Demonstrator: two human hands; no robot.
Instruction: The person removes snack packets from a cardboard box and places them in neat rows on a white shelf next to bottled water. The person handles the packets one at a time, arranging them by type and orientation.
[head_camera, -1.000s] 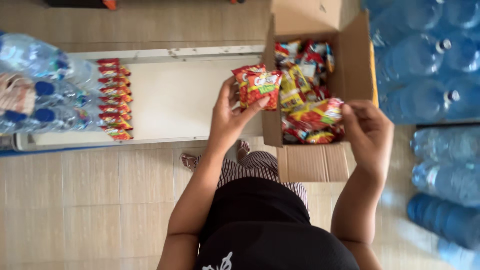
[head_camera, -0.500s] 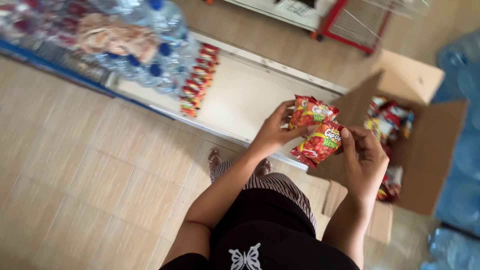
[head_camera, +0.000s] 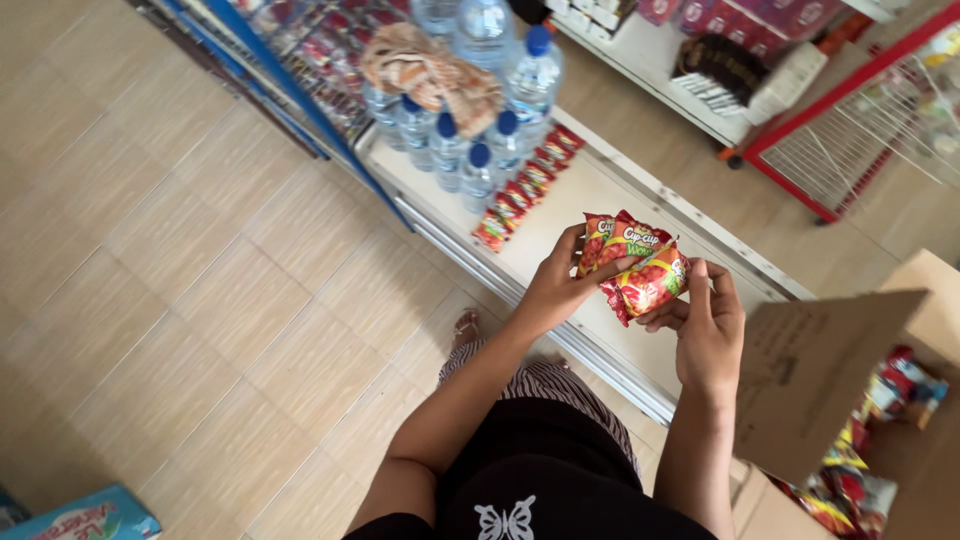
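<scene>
My left hand (head_camera: 553, 285) and my right hand (head_camera: 708, 325) together hold a small stack of red snack packets (head_camera: 635, 266) above a low white shelf (head_camera: 585, 205). The left hand grips the stack from the left side, thumb on top. From below and the right, the fingers of the right hand cup the bottom packet. A row of the same red packets (head_camera: 520, 188) stands on the shelf's left part, next to several water bottles (head_camera: 480, 110) with blue caps.
An open cardboard box (head_camera: 830, 360) with more snack packets (head_camera: 880, 430) sits at the right. A red wire rack (head_camera: 850, 130) and another shelf of goods (head_camera: 720, 50) stand behind. A cloth (head_camera: 430, 65) lies on the bottles. A blue carton (head_camera: 80, 515) is at bottom left.
My view has swung left, away from the box and toward the shelf. Both hands carried the packets out of the box area and now hold them over the shelf.
</scene>
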